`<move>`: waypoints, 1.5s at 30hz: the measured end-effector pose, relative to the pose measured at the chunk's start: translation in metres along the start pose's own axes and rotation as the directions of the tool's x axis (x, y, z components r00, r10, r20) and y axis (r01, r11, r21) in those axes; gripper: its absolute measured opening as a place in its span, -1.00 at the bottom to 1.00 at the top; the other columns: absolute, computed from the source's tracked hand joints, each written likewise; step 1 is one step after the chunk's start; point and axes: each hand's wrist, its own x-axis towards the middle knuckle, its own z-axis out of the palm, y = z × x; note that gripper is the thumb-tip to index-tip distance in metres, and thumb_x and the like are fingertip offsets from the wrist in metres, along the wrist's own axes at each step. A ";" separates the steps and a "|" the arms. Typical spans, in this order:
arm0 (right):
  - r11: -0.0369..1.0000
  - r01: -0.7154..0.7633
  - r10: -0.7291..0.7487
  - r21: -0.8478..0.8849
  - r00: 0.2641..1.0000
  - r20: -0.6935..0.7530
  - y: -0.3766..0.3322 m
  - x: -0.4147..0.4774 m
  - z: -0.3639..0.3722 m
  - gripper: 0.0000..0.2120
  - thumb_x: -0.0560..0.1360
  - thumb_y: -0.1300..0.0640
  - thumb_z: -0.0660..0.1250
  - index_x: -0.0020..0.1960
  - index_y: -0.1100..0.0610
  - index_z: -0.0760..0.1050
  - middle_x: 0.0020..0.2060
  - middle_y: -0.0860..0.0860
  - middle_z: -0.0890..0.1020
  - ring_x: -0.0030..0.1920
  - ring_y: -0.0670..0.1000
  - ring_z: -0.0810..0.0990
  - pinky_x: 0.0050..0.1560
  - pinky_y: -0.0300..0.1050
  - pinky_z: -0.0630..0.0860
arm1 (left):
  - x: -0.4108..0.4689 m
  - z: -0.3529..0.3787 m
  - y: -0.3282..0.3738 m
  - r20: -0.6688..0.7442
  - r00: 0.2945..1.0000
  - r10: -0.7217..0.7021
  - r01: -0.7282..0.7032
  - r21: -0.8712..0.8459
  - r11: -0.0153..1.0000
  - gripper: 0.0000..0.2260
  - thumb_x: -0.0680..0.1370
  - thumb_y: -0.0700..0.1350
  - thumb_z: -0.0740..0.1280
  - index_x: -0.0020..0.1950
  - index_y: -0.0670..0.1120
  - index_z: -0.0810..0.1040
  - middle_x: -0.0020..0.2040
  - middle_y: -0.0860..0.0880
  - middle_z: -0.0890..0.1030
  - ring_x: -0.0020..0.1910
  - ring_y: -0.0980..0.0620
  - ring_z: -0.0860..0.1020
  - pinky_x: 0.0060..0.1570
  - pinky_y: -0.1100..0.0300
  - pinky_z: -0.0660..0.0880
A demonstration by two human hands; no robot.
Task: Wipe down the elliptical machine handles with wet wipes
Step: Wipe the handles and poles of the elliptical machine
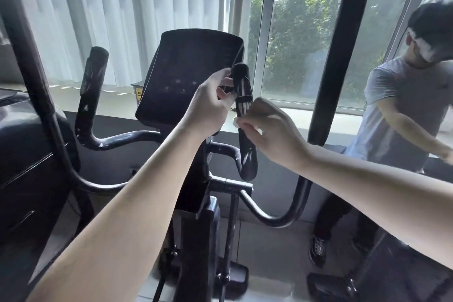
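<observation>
Facing a wide window (294,39) split by white frames (266,32), looking out at green trees (306,7). Getting bright, hazy daylight through the glass. Glancing left at pale sheer curtains (110,7) hanging in long folds down to a light sill (331,117). Noticing a dark band of wall (110,120) running just under that sill. Looking down at a light floor (277,247). Catching at the right edge a person (402,110) in a grey T-shirt, dark trousers and sneakers, standing close beside the glass.

wipe (236,122) mostly hidden, console (186,76) markings unreadable
</observation>
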 end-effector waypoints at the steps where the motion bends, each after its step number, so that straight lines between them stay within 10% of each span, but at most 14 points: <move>1: 1.000 -0.004 0.004 -0.011 1.000 -0.013 -0.001 0.005 0.003 -0.89 0.60 0.25 0.40 -0.03 0.22 0.71 -0.17 0.08 0.54 -0.18 0.10 0.54 -0.19 0.05 0.54 | -0.003 0.001 0.000 -0.006 1.000 -0.015 0.015 -0.009 1.000 -0.65 0.64 -0.19 0.32 0.43 -0.02 0.50 0.12 0.15 0.64 -0.07 0.14 0.58 0.03 0.37 0.52; 8: 0.998 -0.002 0.003 0.061 1.000 -0.019 0.014 -0.012 -0.006 -0.87 0.60 0.33 0.39 0.02 0.22 0.72 -0.13 0.07 0.56 -0.17 0.04 0.56 -0.11 -0.12 0.53 | -0.015 0.004 -0.008 -0.030 0.991 -0.128 0.126 -0.051 0.991 -0.67 0.59 -0.28 0.24 0.28 -0.05 0.62 0.06 0.08 0.70 -0.03 0.21 0.61 0.07 0.31 0.53; 18: 0.896 -0.331 0.381 0.298 0.916 -0.129 0.025 -0.008 -0.003 -0.89 0.59 0.31 0.39 -0.05 0.17 0.68 -0.07 0.00 0.61 -0.06 -0.02 0.64 -0.02 -0.12 0.64 | -0.029 0.020 -0.003 -0.098 0.983 -0.154 0.146 -0.085 0.986 -0.81 0.61 -0.22 0.36 0.19 -0.08 0.67 0.02 0.05 0.73 -0.10 0.22 0.62 0.05 0.28 0.53; 33: 0.767 -0.308 0.469 0.563 0.868 -0.163 0.020 -0.019 0.024 -0.75 0.46 0.18 0.59 -0.24 0.06 0.53 -0.24 -0.05 0.53 -0.23 -0.22 0.50 -0.20 -0.43 0.37 | -0.040 0.044 0.025 -0.257 0.933 -0.254 0.248 -0.055 0.967 -0.80 0.64 -0.24 0.32 0.10 -0.03 0.71 -0.05 0.11 0.75 -0.02 0.19 0.67 0.03 0.32 0.54; 39: 0.493 -0.414 0.643 0.766 0.766 0.001 0.056 -0.027 0.010 -0.85 0.51 0.34 0.48 -0.13 0.13 0.60 -0.30 -0.16 0.63 -0.27 -0.24 0.62 -0.18 -0.37 0.50 | -0.040 0.055 0.039 -0.325 0.897 -0.301 0.310 -0.026 0.950 -0.81 0.64 -0.20 0.35 0.01 0.06 0.69 -0.13 0.16 0.73 -0.16 0.29 0.62 -0.06 0.40 0.48; 45: 0.330 -0.327 0.530 0.885 0.840 0.113 0.044 -0.026 -0.003 -0.91 0.52 0.23 0.53 -0.08 0.09 0.66 -0.21 -0.11 0.73 -0.16 -0.12 0.72 -0.08 -0.25 0.62 | -0.042 0.064 0.051 -0.412 0.843 -0.346 0.397 0.041 0.917 -0.81 0.64 -0.19 0.34 0.03 0.06 0.71 -0.17 0.19 0.72 -0.22 0.32 0.58 -0.15 0.45 0.44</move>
